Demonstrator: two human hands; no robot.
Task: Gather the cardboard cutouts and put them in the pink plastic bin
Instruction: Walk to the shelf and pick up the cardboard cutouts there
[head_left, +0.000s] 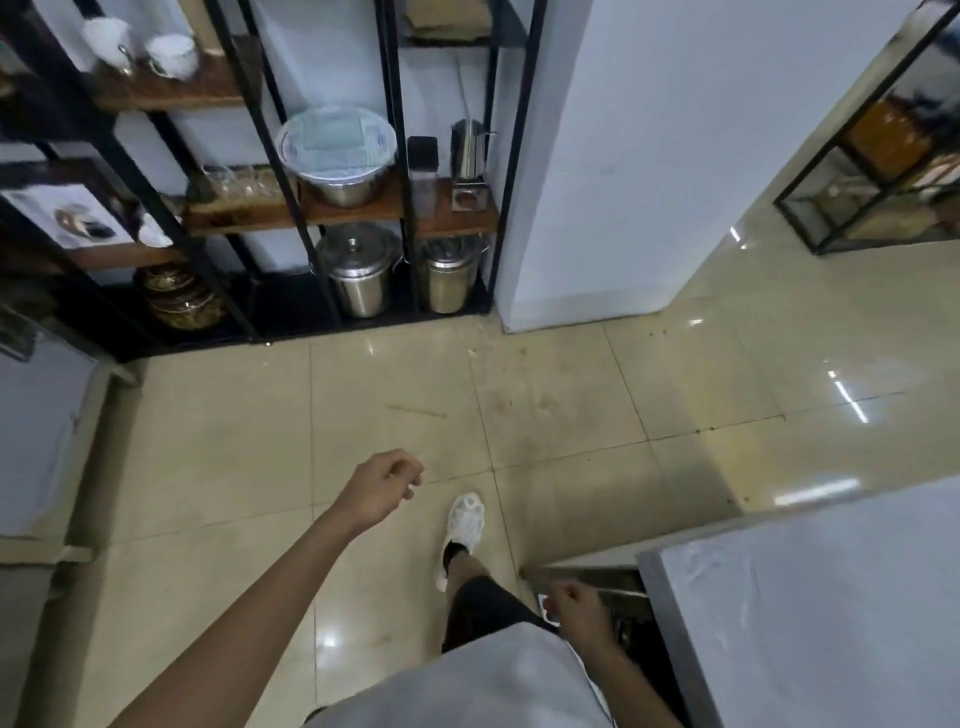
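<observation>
Right hand: your right hand (576, 610) hung low next to the grey bench (810, 613), fingers (563, 592) curled in. Something small and white peeked out at its edge, but it was too tiny to make out, so I couldn't tell if you were pinching it.
Left hand: your left hand (382, 486) was stretched out over the floor tiles (218, 457), fingers loosely curled, nothing in them.
Foot: a white sneaker (464, 525) was planted on the tiles just past the left hand.
Shelf rack: further out, a black metal rack (395, 156) with wooden shelves stood against the wall. It held a covered steel bowl (337, 161), a lidded steel pot (358, 275) on the bottom level and a steel can (448, 280) beside it.
Pillar: a white pillar (623, 156) rose right of the rack.
Cutouts and pink bin: neither showed up anywhere in view.
</observation>
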